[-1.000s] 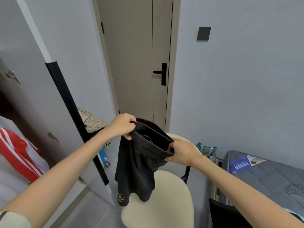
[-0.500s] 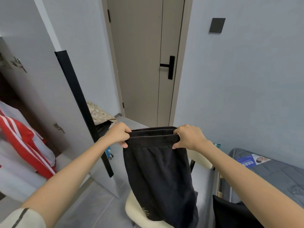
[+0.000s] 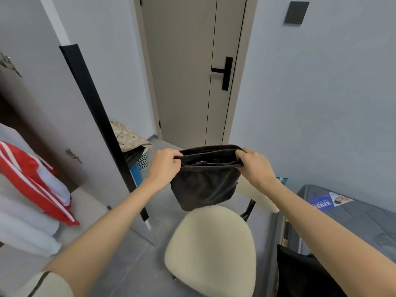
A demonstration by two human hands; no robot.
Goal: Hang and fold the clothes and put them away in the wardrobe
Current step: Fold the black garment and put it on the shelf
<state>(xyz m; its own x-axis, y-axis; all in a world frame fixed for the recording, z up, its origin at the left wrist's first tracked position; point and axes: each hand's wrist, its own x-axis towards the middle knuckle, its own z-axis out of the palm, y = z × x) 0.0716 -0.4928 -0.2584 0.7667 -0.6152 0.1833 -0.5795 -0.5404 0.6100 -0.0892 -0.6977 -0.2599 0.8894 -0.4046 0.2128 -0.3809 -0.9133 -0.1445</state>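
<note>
The black shorts (image 3: 203, 185) hang in the air in front of me. Their waistband is up and pulled level between my left hand (image 3: 166, 166) and my right hand (image 3: 255, 166), each gripping one end. The cloth below is bunched short, clear of the chair (image 3: 212, 254). On my left the wardrobe (image 3: 23, 116) stands open, and on its shelf a folded red jacket (image 3: 32, 181) with white stripes lies on white folded clothes (image 3: 25, 228).
</note>
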